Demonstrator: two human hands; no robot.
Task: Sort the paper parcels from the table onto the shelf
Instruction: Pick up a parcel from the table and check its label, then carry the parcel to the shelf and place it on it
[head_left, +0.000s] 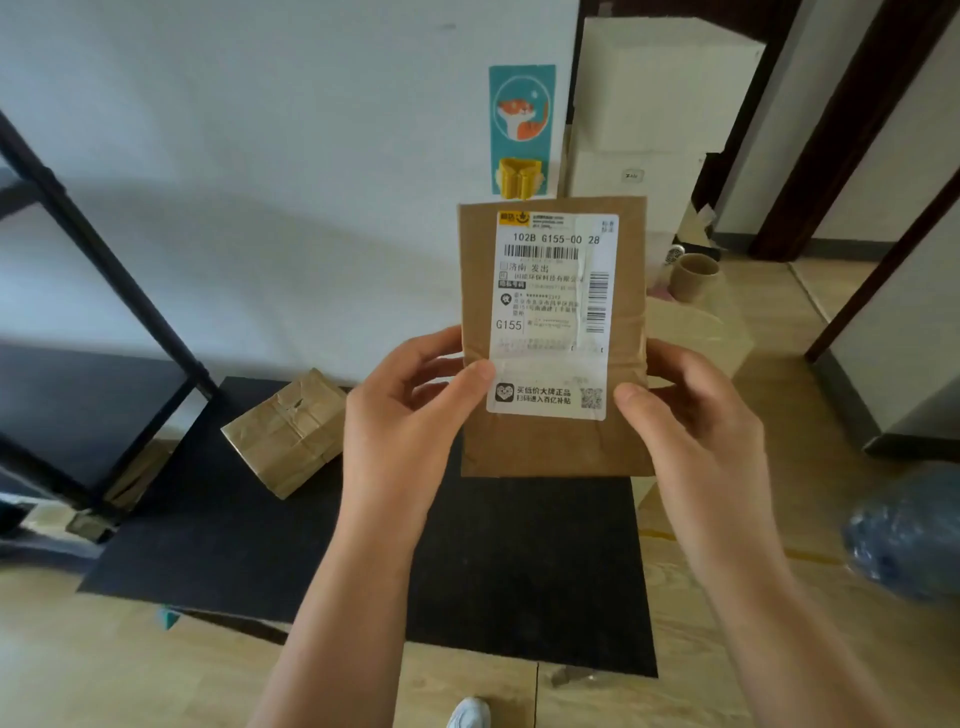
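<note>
Black table (249, 530) below, second parcel (288, 434) lying on it. Both hands, left hand (410, 415) and right hand (685, 415), pinch upright brown parcel (553, 441) (white label (550, 312) facing viewer) by side edges, thumbs in front.

Matt brown kraft paper parcel (553, 447) at centre, glossy white label (550, 312); creased, taped paper parcel (288, 434) lower left on matt black table (234, 530); pale wood-grain floor (753, 649).
</note>
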